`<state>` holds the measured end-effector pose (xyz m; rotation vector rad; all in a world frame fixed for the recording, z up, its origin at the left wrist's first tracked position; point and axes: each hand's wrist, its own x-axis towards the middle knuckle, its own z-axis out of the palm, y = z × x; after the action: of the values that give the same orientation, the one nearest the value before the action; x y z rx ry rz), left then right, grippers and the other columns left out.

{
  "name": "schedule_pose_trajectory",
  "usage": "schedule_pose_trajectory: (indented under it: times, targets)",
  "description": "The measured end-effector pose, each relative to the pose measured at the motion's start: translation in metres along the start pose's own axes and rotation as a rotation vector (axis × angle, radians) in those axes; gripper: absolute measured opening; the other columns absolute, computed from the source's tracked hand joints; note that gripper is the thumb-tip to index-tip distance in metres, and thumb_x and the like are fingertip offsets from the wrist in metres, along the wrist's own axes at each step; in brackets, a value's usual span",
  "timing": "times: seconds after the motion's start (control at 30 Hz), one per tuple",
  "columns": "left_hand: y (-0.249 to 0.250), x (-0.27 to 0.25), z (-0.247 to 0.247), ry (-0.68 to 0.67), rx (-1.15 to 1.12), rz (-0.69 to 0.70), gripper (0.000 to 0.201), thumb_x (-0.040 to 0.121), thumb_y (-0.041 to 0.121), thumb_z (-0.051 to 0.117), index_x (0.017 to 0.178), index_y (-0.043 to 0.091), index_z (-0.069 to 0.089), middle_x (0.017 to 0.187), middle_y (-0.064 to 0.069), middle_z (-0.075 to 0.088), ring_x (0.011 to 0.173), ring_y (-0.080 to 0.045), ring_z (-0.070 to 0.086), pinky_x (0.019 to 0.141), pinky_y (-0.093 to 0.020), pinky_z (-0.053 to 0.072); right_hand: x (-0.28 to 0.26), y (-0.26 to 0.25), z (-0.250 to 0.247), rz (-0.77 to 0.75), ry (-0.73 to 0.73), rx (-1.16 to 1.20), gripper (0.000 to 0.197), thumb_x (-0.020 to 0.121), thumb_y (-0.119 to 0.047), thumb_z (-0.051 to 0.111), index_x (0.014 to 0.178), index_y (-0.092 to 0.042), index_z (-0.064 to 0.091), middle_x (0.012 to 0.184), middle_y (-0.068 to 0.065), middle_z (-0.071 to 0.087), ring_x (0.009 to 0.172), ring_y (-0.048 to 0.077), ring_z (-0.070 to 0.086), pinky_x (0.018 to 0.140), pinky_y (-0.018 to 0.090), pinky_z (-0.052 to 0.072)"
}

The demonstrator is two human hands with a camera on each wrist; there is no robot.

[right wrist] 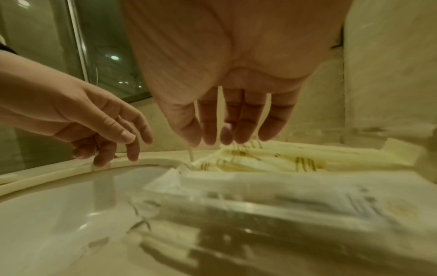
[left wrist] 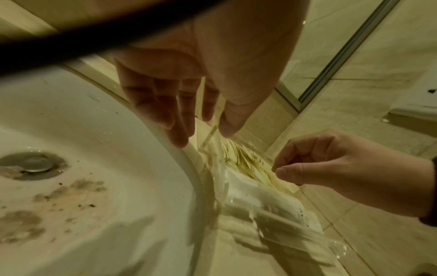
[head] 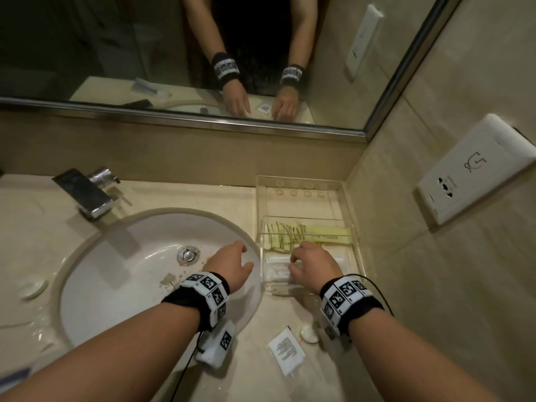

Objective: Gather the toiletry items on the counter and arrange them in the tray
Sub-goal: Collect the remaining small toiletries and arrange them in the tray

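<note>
Head view: right hand (head: 311, 264) hovers, fingers loosely curled and holding nothing, over the clear tray (head: 352, 227); white packets (head: 277, 269) lie under its fingertips, yellow striped packets (head: 304, 232) just beyond, long axes across the tray. A white sachet (head: 286, 350) waits behind the wrist. Left wrist view: left hand (left wrist: 189, 89) relaxed, empty, over the sink rim (left wrist: 189, 168). Right wrist view: fingers (right wrist: 238, 119) point down. Advice: nudge packets parallel, gently.
</note>
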<state>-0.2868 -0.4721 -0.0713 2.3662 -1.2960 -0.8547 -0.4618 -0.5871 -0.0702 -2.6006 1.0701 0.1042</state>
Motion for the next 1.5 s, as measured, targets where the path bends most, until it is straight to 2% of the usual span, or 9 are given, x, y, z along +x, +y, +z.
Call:
schedule_pose_trajectory:
  times: [0.13,0.27,0.43,0.57,0.8,0.9,1.17,1.33,1.5]
  targets:
    - [-0.017,-0.016,-0.026,0.008,-0.014,-0.012,0.035,0.092,0.036,0.053,0.121,0.017,0.053,0.106,-0.004,0.069,0.099,-0.022,0.062,0.079,-0.030,0.043,-0.005,-0.034,-0.014,-0.007,0.008,-0.010,0.020,0.089,-0.029,0.056,0.102,-0.017,0.065,0.106,-0.001,0.061,0.094,0.018,0.057,0.080,0.030,0.050]
    - [-0.050,-0.037,-0.056,0.012,-0.122,-0.033,0.026,0.090,0.035,0.055,0.110,0.018,0.056,0.091,-0.001,0.069,0.083,-0.022,0.066,0.079,-0.033,0.054,-0.008,-0.076,-0.016,-0.026,0.009,-0.047,0.022,0.089,-0.032,0.055,0.102,-0.017,0.065,0.105,0.001,0.062,0.096,0.021,0.059,0.081,0.036,0.051]
    - [-0.117,-0.074,-0.087,0.065,-0.162,-0.050,0.020,0.089,0.033,0.057,0.099,0.018,0.062,0.096,-0.003,0.069,0.086,-0.022,0.063,0.075,-0.029,0.048,-0.008,-0.150,-0.003,-0.104,-0.023,-0.066,0.023,0.090,-0.033,0.056,0.103,-0.016,0.065,0.104,0.002,0.065,0.096,0.022,0.060,0.081,0.034,0.050]
    - [-0.174,-0.104,-0.105,0.073,-0.175,-0.107,0.017,0.087,0.034,0.058,0.094,0.020,0.062,0.088,0.000,0.066,0.084,-0.021,0.061,0.074,-0.029,0.047,-0.003,-0.216,0.017,-0.181,-0.044,-0.085,0.022,0.089,-0.034,0.056,0.100,-0.017,0.065,0.100,0.001,0.066,0.093,0.022,0.060,0.078,0.034,0.051]
    - [-0.260,-0.149,-0.142,0.161,-0.230,-0.222,0.019,0.088,0.032,0.058,0.096,0.016,0.064,0.083,-0.001,0.065,0.083,-0.022,0.062,0.073,-0.028,0.047,0.007,-0.313,0.048,-0.296,-0.121,-0.118,0.021,0.088,-0.035,0.056,0.098,-0.018,0.064,0.098,0.000,0.066,0.092,0.022,0.060,0.075,0.033,0.050]
    - [-0.295,-0.169,-0.155,0.210,-0.277,-0.281,0.020,0.088,0.030,0.059,0.098,0.014,0.065,0.092,-0.005,0.067,0.082,-0.022,0.060,0.074,-0.027,0.046,0.010,-0.347,0.061,-0.319,-0.182,-0.145,0.023,0.088,-0.035,0.056,0.102,-0.018,0.064,0.100,0.000,0.066,0.094,0.022,0.059,0.078,0.034,0.049]
    - [-0.358,-0.210,-0.159,0.258,-0.350,-0.399,0.016,0.089,0.032,0.059,0.095,0.017,0.063,0.088,-0.001,0.062,0.080,-0.021,0.060,0.074,-0.029,0.049,-0.001,-0.413,0.103,-0.447,-0.393,-0.236,0.036,0.084,-0.036,0.067,0.115,-0.018,0.059,0.114,0.004,0.061,0.104,0.023,0.057,0.085,0.037,0.050]
    - [-0.378,-0.224,-0.156,0.280,-0.392,-0.437,0.013,0.088,0.032,0.060,0.090,0.019,0.062,0.088,-0.002,0.063,0.084,-0.022,0.061,0.073,-0.027,0.045,-0.018,-0.436,0.138,-0.536,-0.409,-0.297,0.052,0.079,-0.039,0.070,0.123,-0.019,0.050,0.119,0.006,0.055,0.110,0.026,0.048,0.090,0.040,0.046]
    - [-0.391,-0.232,-0.153,0.268,-0.423,-0.463,0.012,0.088,0.032,0.060,0.091,0.021,0.061,0.090,-0.001,0.064,0.086,-0.021,0.062,0.074,-0.027,0.044,-0.027,-0.446,0.159,-0.551,-0.389,-0.413,0.040,0.085,-0.032,0.064,0.118,-0.014,0.051,0.117,0.010,0.055,0.111,0.030,0.046,0.094,0.042,0.040]
